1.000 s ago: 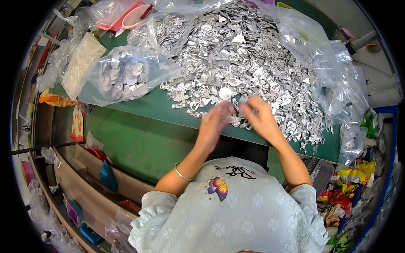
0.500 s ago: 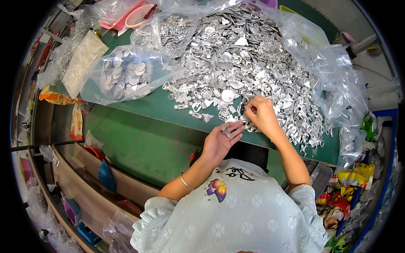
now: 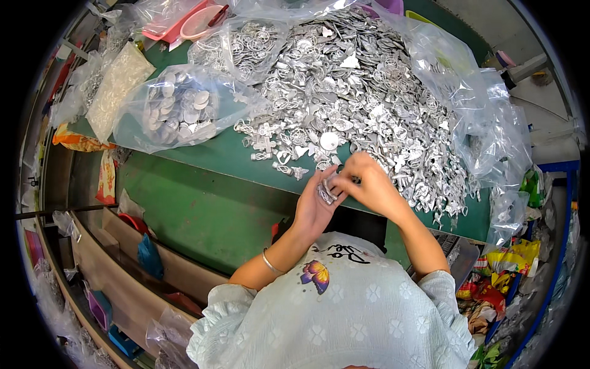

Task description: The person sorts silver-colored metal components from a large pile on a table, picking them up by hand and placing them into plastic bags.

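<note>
A big heap of small silver metal parts [image 3: 362, 104] lies on clear plastic over the green table [image 3: 203, 209]. My left hand [image 3: 316, 206] is cupped palm up at the table's near edge and holds a few silver parts [image 3: 327, 190]. My right hand [image 3: 369, 184] rests against it, fingers pinching at those parts. A thin bangle [image 3: 268, 263] circles my left wrist.
A clear bag of round silver discs [image 3: 178, 114] lies to the left, another bag of ring-shaped parts [image 3: 239, 46] behind it. A pink basket [image 3: 196, 15] sits at the far edge. Crumpled plastic [image 3: 498, 141] spreads right. Shelves and bins [image 3: 110, 295] are below left.
My left hand has drawn back from the heap to the table edge with parts in its palm. My right hand has followed from the pile and now meets the left.
</note>
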`<state>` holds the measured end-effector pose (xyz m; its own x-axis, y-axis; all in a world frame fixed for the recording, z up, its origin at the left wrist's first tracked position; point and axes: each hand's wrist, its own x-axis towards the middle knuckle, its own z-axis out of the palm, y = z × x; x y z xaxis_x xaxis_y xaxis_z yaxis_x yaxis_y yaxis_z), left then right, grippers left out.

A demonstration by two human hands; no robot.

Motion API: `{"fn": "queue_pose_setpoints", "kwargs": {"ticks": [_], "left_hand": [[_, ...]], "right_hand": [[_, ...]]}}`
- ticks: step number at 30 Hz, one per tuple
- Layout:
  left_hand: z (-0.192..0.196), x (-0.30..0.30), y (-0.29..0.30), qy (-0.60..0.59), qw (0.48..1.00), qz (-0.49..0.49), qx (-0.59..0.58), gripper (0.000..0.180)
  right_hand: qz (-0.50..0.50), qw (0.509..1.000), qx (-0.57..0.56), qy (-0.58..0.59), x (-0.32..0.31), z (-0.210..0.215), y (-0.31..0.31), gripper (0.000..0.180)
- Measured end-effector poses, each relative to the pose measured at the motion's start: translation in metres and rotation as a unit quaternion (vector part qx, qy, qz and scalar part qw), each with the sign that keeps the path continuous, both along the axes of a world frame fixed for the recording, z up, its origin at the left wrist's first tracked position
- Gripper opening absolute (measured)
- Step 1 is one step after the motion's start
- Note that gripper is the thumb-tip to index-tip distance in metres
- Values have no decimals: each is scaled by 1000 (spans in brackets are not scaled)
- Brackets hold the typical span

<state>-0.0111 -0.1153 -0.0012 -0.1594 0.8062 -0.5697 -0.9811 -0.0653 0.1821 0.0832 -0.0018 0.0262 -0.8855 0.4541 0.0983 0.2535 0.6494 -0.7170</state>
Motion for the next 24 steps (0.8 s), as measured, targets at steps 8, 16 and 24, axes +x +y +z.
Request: {"fn": "queue_pose_setpoints", "kwargs": {"ticks": [8, 16, 24], "left_hand": [[-51, -7, -4, -137, 944, -119, 277, 37], [-29, -3, 14, -62, 985, -47, 153, 37], [-28, 2, 11, 35, 988, -84, 125, 40]], "right_hand": [[-134, 945, 295, 40, -20, -28, 46, 17], [-17, 983, 164, 76, 5, -9, 33, 19], [-101, 931, 351, 11, -8, -29, 62, 13]]}}
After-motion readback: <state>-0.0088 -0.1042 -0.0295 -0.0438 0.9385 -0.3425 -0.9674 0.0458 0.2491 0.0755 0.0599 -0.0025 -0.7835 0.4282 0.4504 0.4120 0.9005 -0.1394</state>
